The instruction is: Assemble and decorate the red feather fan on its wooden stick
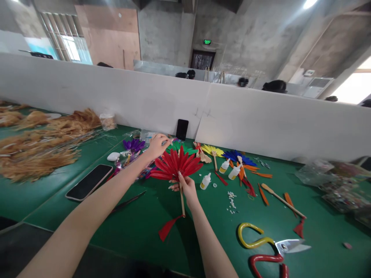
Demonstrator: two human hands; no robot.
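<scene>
A red feather fan [176,164] with a thin wooden handle and a red tassel [168,228] is upright in my right hand [185,187], whose fingers close round the base of the feathers. My left hand [159,144] is raised at the fan's upper left, its fingers pinched on a small thing I cannot make out. Behind the red fan lies a green feather fan [185,148]. A purple feather piece [133,145] is left of my left hand. Yellow [213,150] and blue [238,157] fans rest to the right.
Small glue bottles [205,181] and white beads [231,200] lie right of the fan. Open scissors [278,247] are at the front right, a wooden stick [284,200] beyond them. A phone [89,182] and dried tan fibres [43,143] are left; a white partition [145,98] runs behind.
</scene>
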